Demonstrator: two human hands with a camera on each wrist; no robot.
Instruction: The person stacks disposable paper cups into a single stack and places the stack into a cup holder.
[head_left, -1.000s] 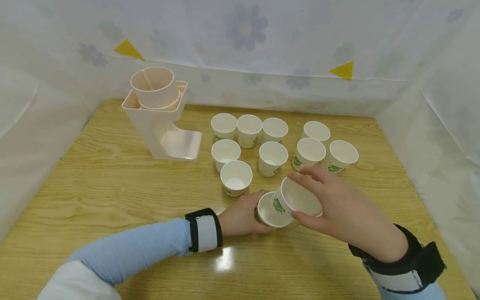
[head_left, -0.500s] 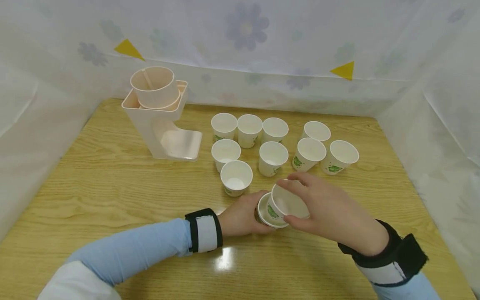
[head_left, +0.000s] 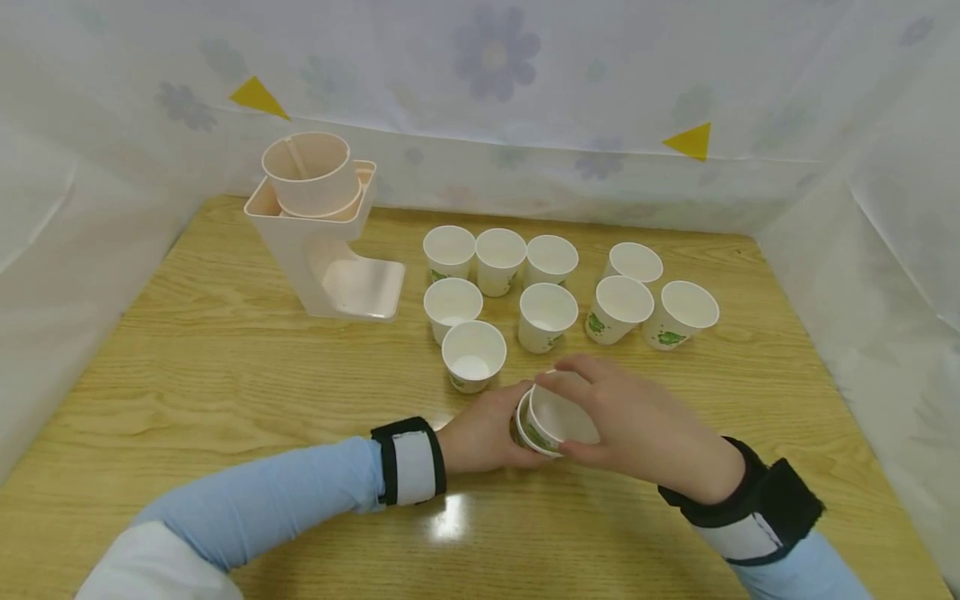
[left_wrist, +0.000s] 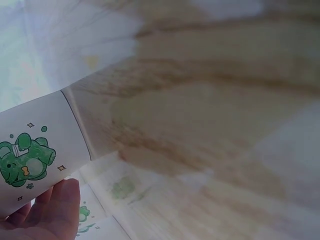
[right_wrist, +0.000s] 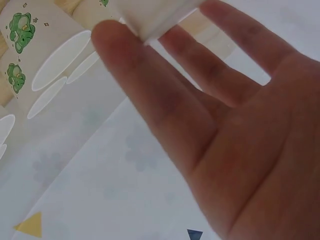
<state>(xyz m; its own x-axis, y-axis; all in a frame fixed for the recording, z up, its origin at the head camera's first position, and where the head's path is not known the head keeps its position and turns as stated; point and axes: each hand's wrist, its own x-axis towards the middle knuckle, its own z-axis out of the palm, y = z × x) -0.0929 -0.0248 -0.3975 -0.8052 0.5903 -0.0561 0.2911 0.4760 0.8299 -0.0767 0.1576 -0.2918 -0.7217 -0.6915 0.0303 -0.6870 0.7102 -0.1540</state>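
My left hand (head_left: 482, 431) grips a white paper cup (head_left: 518, 429) from its left side, low over the near middle of the table. Between the thumb and fingers of my right hand (head_left: 633, 423) is a second paper cup (head_left: 564, 414), tilted, its lower part inside the first one's mouth. The left wrist view shows a green cartoon animal printed on a paper cup (left_wrist: 47, 142), with fingertips (left_wrist: 65, 197) beside it. In the right wrist view, fingers (right_wrist: 150, 95) reach to a pale cup rim (right_wrist: 155, 22) at the top edge.
Beyond my hands stand several upright white paper cups (head_left: 548, 312) in loose rows, one (head_left: 474, 354) close to my left hand. A cream-coloured stand (head_left: 300, 250) with a round container (head_left: 311, 179) on top is at the back left. White sheeting (head_left: 480, 125) surrounds the wooden table (head_left: 262, 375).
My right hand has moved left and slightly down, bringing its cup from above the other's rim into its mouth. The left hand stays in place.
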